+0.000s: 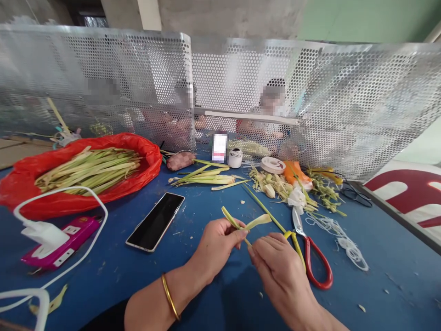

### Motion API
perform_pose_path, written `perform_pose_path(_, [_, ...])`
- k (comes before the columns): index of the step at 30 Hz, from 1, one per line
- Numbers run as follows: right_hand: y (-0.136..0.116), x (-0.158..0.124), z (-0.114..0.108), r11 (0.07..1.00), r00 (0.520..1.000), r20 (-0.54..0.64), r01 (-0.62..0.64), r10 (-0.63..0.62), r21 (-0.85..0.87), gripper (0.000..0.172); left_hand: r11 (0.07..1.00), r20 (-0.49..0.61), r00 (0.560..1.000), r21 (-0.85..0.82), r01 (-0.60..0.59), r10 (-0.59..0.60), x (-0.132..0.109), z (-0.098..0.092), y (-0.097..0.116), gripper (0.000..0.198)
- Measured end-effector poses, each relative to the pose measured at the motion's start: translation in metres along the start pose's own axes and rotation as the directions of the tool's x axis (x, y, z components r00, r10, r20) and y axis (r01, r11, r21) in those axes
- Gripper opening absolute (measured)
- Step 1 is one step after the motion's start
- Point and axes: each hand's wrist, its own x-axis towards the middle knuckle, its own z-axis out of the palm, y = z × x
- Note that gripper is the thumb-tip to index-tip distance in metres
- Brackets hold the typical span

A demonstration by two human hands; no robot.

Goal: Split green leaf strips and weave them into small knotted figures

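My left hand (220,241), with a gold bangle at the wrist, pinches a folded yellow-green leaf strip (258,221) whose two ends spread apart above the fingertips. Close beside it, my right hand (279,259) is closed round the lower part of the strip, and its fingertips are partly hidden. A long green stalk (263,207) runs from the table's middle toward my right hand, and a yellow-green strip (298,250) hangs beside that hand. Red-handled scissors (319,266) lie just right of my right hand.
A red bag (151,156) holds many leaf strips at the left. Near it are a magenta power strip (79,230) with a white cable and a black phone (156,223). Loose leaves (206,177), a white jar (235,157), a tape roll (273,165) and white string (351,250) lie beyond. People sit behind a perforated screen (237,69).
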Motion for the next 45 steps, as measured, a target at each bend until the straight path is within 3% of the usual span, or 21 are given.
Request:
perform_pose_path(3, [0.001, -0.001, 0.001, 0.997, 0.998, 0.051, -0.047, 0.044, 0.066, 0.035, 1.000, 0.003, 1.000, -0.018, 0.017, -0.017, 0.001, -0.002, -0.001, 0.025])
perform_pose_path(5, [0.006, 0.000, -0.001, 0.966, 0.980, 0.112, -0.181, 0.162, 0.186, 0.037, 0.995, 0.071, 0.996, -0.076, 0.066, -0.061, 0.002, -0.005, 0.000, 0.031])
perform_pose_path(8, [0.017, 0.005, -0.005, 0.768, 0.887, 0.173, -0.459, 0.429, 0.447, 0.048, 0.975, 0.205, 0.971, -0.160, 0.155, -0.120, 0.002, -0.009, 0.004, 0.040])
perform_pose_path(10, [0.023, 0.009, -0.006, 0.581, 0.809, 0.195, -0.544, 0.554, 0.605, 0.048, 0.971, 0.242, 0.960, -0.155, 0.179, -0.139, 0.001, -0.010, 0.005, 0.043])
perform_pose_path(13, [0.024, 0.013, -0.004, 0.381, 0.764, 0.224, -0.526, 0.605, 0.760, 0.036, 0.986, 0.269, 0.952, -0.037, 0.162, -0.146, 0.000, -0.009, 0.005, 0.043])
perform_pose_path(16, [0.020, 0.014, -0.001, 0.319, 0.771, 0.237, -0.493, 0.591, 0.809, 0.030, 0.988, 0.261, 0.953, 0.072, 0.137, -0.152, -0.002, -0.006, 0.002, 0.036])
perform_pose_path(24, [0.023, 0.011, 0.006, 0.398, 0.767, 0.173, -0.495, 0.618, 0.772, 0.027, 0.985, 0.278, 0.948, 0.120, 0.124, -0.153, -0.001, -0.003, 0.000, 0.020])
perform_pose_path(27, [0.030, 0.014, 0.001, 0.568, 0.804, 0.144, -0.521, 0.577, 0.637, 0.026, 0.977, 0.263, 0.951, 0.175, 0.121, -0.165, -0.001, -0.002, -0.006, 0.018])
perform_pose_path(29, [0.032, 0.016, -0.005, 0.724, 0.853, 0.055, -0.473, 0.519, 0.502, 0.020, 0.961, 0.273, 0.944, 0.250, 0.120, -0.188, -0.002, -0.001, -0.011, 0.020])
perform_pose_path(31, [0.031, 0.018, -0.010, 0.823, 0.904, 0.034, -0.404, 0.427, 0.399, 0.016, 0.944, 0.290, 0.937, 0.316, 0.100, -0.196, -0.003, 0.001, -0.015, 0.027])
perform_pose_path(33, [0.027, 0.017, -0.010, 0.834, 0.918, 0.118, -0.394, 0.380, 0.387, 0.012, 0.934, 0.296, 0.936, 0.348, 0.078, -0.188, -0.003, 0.003, -0.018, 0.037])
perform_pose_path(36, [0.021, 0.016, -0.008, 0.780, 0.896, 0.179, -0.442, 0.406, 0.443, 0.016, 0.923, 0.277, 0.944, 0.379, 0.063, -0.178, -0.004, 0.005, -0.018, 0.044])
perform_pose_path(41, [0.018, 0.015, -0.003, 0.827, 0.917, 0.026, -0.371, 0.398, 0.423, 0.021, 0.899, 0.265, 0.949, 0.437, 0.043, -0.173, -0.006, 0.006, -0.012, 0.042])
perform_pose_path(45, [0.018, 0.011, 0.007, 0.854, 0.919, -0.032, -0.353, 0.394, 0.382, 0.023, 0.864, 0.295, 0.937, 0.504, 0.014, -0.187, -0.006, 0.007, -0.010, 0.044])
